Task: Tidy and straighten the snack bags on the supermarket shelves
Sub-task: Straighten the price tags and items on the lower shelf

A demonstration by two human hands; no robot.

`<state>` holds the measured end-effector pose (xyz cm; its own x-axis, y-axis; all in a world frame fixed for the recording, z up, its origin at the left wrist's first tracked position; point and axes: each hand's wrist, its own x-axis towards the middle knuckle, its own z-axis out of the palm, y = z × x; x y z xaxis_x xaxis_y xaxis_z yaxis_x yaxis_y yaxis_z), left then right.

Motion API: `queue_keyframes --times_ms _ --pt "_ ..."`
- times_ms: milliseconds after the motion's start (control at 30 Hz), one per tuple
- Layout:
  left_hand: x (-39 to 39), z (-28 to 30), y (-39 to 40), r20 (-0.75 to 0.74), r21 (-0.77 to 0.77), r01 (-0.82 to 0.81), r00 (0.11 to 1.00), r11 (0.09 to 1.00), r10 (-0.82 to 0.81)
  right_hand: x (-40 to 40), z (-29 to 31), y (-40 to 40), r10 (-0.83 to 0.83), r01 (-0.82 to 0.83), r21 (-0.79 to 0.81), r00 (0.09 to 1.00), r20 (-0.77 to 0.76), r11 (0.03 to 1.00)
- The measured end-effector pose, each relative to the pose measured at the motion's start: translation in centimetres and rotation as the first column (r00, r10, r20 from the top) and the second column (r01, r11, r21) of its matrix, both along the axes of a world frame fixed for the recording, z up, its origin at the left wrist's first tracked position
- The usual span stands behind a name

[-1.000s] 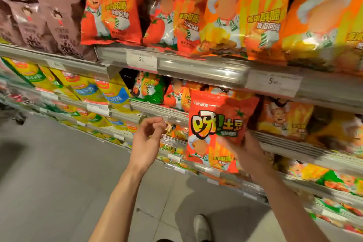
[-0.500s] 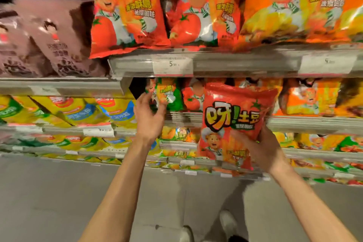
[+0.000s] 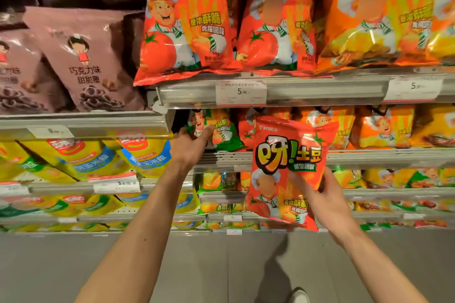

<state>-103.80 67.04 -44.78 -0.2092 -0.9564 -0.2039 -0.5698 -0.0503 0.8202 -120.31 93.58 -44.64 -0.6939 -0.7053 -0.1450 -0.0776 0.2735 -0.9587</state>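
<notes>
Across the whole upper view run the supermarket shelves (image 3: 320, 86), grey metal rails stacked in tiers and packed with snack bags. On the top right tier stand the largest packs, big red tomato bags (image 3: 187, 32) with a cartoon chef, and beside them to the right big orange bags (image 3: 384, 19) of the same brand; a white price tag (image 3: 240, 92) reading 5.90 sits on the rail below them. To the left, on a slightly lower tier, lean pink chocolate bags (image 3: 83, 61), and under those lie yellow corn bags (image 3: 81, 155), tilted and overlapping. Below the price tag, the middle tier holds smaller packs: a green bag (image 3: 225, 130) at its left end, then red and orange ones running right. Grey floor (image 3: 73, 265) fills the bottom, with the toe of a white shoe (image 3: 299, 296) at the lower edge. Held in the air in front of the middle and lower tiers, tilted a little, is a small red tomato bag (image 3: 288, 170); the right hand (image 3: 325, 199) grips its lower right edge, thumb across the front and fingers behind. The left hand (image 3: 189, 145) reaches to the left end of the middle tier, fingers extended and touching the green bag's left edge, not closed round it as far as can be seen.
</notes>
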Motion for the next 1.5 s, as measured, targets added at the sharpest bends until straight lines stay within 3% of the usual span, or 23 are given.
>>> queue_keyframes --times_ms 100,300,600,833,1500 --pt "-0.2 -0.5 0.2 -0.11 0.003 0.004 0.994 1.0 -0.003 -0.2 -0.3 0.2 -0.03 0.03 0.004 0.999 0.019 1.0" --pt "0.3 0.5 1.2 -0.168 -0.101 -0.021 0.986 0.995 0.004 -0.8 0.1 0.2 -0.041 0.041 -0.008 0.998 0.045 0.999" --pt "1.1 1.9 4.0 -0.302 -0.15 0.121 0.939 0.981 -0.162 -1.6 0.3 0.3 -0.076 0.077 -0.014 0.994 0.073 0.997" --pt "4.5 1.9 6.5 -0.374 -0.086 0.144 0.912 0.986 -0.166 -1.1 0.3 0.6 -0.087 0.088 -0.012 0.992 0.089 0.996" --pt "15.8 1.2 11.3 -0.232 -0.26 0.093 0.96 0.961 -0.155 3.6 1.5 -3.4 0.008 -0.008 0.02 0.999 -0.039 1.0"
